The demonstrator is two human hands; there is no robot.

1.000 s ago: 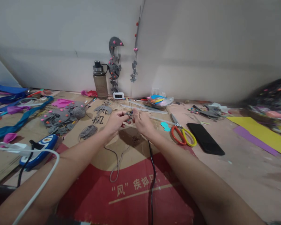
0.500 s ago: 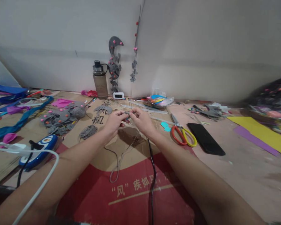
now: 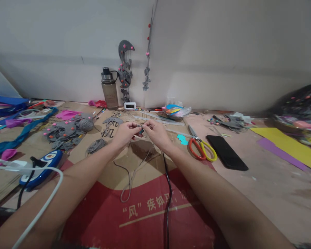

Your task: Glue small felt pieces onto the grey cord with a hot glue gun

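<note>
"Small dark piece, where's it at?"
"Btwn both hands, over the cardboard. L hand pinches it, thumb to finger; R hand is bunched right up to it, can't tell if it grips too."
"And the grey cord?"
"Looped on cardboard below. Scissors off R, w/ phone just beside."

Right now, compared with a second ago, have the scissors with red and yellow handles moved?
No. The scissors lie where they did, judged against the black phone beside them; only the whole view has shifted slightly.
</note>
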